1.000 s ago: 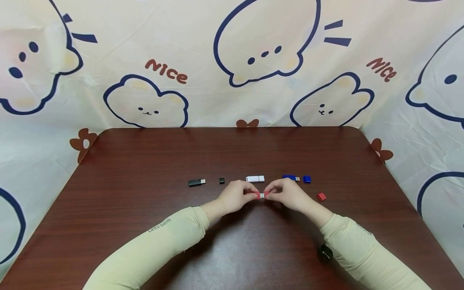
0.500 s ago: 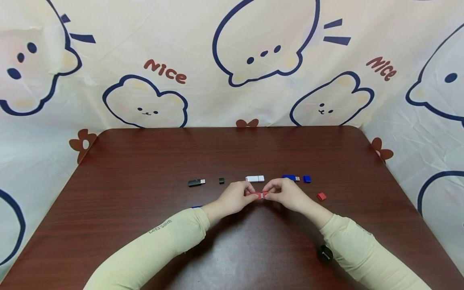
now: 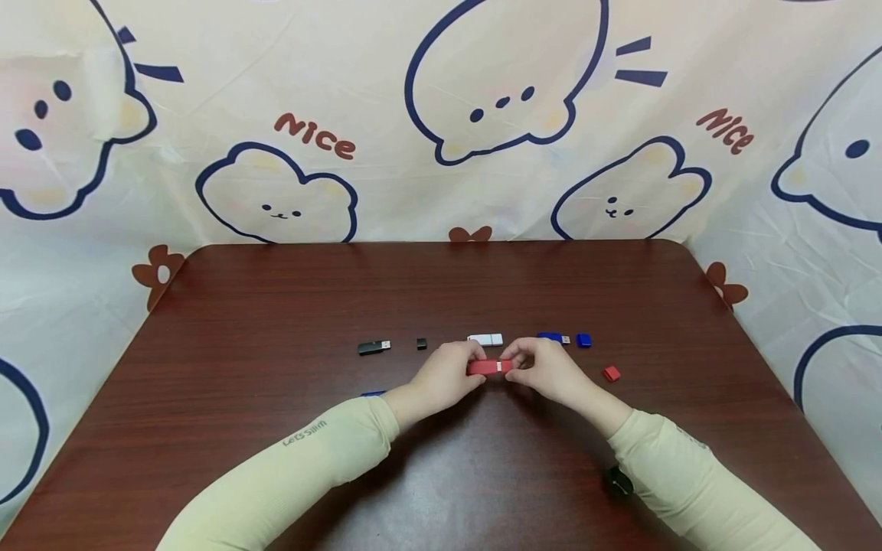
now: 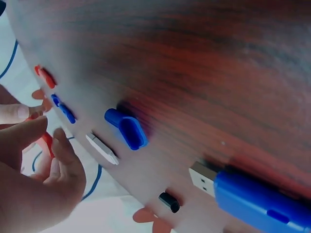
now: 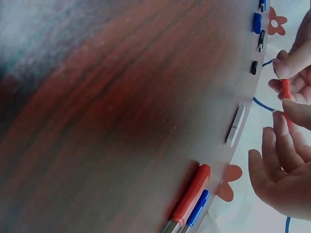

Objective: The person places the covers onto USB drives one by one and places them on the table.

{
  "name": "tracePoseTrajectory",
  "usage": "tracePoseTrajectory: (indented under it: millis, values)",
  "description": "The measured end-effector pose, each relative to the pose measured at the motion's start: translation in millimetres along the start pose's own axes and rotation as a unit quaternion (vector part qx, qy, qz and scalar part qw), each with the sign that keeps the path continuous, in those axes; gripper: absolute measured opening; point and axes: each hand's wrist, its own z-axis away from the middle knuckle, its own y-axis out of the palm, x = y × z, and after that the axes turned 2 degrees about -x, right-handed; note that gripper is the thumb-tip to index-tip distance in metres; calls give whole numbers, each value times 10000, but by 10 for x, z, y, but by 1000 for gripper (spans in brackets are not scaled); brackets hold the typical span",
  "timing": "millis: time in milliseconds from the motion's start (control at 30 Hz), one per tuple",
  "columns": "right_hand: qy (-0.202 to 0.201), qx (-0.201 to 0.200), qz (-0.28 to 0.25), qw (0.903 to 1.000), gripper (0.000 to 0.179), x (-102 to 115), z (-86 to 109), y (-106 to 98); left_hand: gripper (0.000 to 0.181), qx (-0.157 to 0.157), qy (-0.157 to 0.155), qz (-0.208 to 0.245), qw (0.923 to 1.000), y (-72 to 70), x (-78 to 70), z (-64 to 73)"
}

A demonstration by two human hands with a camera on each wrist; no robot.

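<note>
At the left of the bench (image 3: 413, 283), the black drive (image 3: 375, 347) lies with its connector exposed and pointing right, towards the separate black cap (image 3: 422, 344); the matching colour suggests a deliberate pairing. Nearer the person, the left blue drive (image 4: 262, 199) lies largely hidden from the head view by the left forearm; the left wrist view shows its bare connector and, well apart, the hollow blue cap (image 4: 129, 128). The left hand (image 3: 444, 375) pinches the body of the red drive (image 3: 485, 368), its grip closed at the left end. The red drive is above the bench, in front of the closed white drive (image 3: 486, 340). A silver connector strip (image 3: 499, 366) shows between the body and the red end piece (image 3: 506, 366), which the right hand (image 3: 547, 370) pinches between thumb and fingers. Opposite-end holds probably align both parts and leave the joint visible. Beyond the right hand lie the right blue drive (image 3: 551, 337) and, seen from the right wrist, a second red drive (image 5: 192, 194). Farther right are the right blue cap (image 3: 583, 340) and the loose red cap (image 3: 611, 373), apparently set apart for easy access.
</note>
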Motion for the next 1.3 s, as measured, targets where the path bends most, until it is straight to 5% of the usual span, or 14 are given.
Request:
tracePoseTrajectory:
  millis: [167, 300, 633, 1300]
  values:
    - [-239, -107, 517, 9983, 16, 4, 13, 25, 15, -441, 358, -1201, 9911, 19, 7, 16]
    - [-427, -209, 1014, 9937, 15, 27, 21, 38, 15, -698, 513, -1669, 9822, 26, 5, 27]
    - [-685, -390, 1540, 9849, 14, 71, 34, 50, 15, -758, 578, -1739, 9802, 24, -11, 40]
    - [-930, -517, 1682, 9800, 12, 82, 28, 45, 14, -786, 544, -1734, 9802, 18, -72, 26]
